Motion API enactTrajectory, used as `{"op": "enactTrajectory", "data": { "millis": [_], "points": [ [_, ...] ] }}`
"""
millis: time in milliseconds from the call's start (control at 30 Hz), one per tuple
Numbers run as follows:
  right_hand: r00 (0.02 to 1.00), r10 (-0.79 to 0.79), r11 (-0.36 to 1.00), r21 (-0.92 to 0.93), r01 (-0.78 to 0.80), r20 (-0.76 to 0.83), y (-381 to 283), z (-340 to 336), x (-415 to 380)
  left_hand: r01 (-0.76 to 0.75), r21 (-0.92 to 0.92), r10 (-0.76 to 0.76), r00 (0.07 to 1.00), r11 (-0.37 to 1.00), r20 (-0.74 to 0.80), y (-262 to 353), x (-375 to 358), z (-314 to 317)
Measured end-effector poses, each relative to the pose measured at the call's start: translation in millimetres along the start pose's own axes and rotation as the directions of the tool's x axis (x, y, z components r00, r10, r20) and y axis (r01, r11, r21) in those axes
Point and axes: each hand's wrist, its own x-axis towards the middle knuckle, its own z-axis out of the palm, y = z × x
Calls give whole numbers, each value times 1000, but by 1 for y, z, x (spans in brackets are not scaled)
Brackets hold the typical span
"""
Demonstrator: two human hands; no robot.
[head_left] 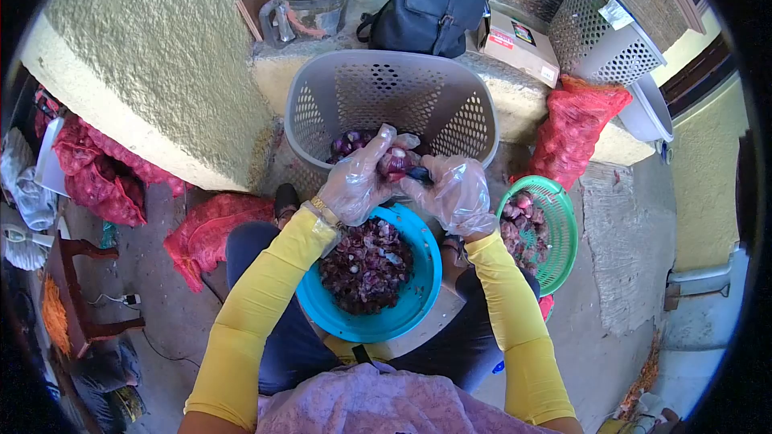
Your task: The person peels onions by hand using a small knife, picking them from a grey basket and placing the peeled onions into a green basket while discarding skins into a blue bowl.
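Note:
My left hand (359,181), in a clear plastic glove, is closed around a red onion (396,162) above the front rim of the grey basket. My right hand (457,193), gloved the same way, grips a small dark knife (418,175) against the onion's right side; its blade is hard to make out. Below both hands, a blue basin (429,273) between my legs holds a heap of onion skins (366,265). Several shiny purple onions (347,143) lie at the bottom of the perforated grey basket (390,64), partly hidden by my left hand.
A green colander (569,233) with onions stands by my right knee. Red mesh sacks (581,124) are at the right, and another sack (217,229) lies left. Behind the basket, a ledge carries a black backpack (430,8), a cardboard box (521,47) and a clear bucket (322,0).

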Motion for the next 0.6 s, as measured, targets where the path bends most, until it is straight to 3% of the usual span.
{"op": "enactTrajectory", "data": {
  "millis": [100, 233, 333, 400, 500, 600],
  "points": [
    [998, 18, 999, 29, -16, -58, 3, -1, 1, 2, -84, 1, 999, 996, 35, -1, 3, -3],
    [998, 41, 999, 18, -40, -39, 4, -6, 2, 13, -31, -9, 994, 999, 109, 2, 1, -3],
    [998, -38, 999, -23, 39, 58, 2, -6, 4, -19, 13, 19, 999, 1000, 46, 3, 2, -6],
    [956, -128, 992, 15, 129, 264, -6, -12, 6, -47, -28, 49, 996, 998, 71, 4, 5, -11],
    [929, -275, 961, 47, 272, 246, -2, 1, 0, -20, -84, 29, 994, 996, 105, 7, 5, -13],
    [938, -222, 975, 43, 218, 267, -9, -11, 3, -26, -57, 31, 996, 998, 79, 8, 3, -9]
  ]
}}
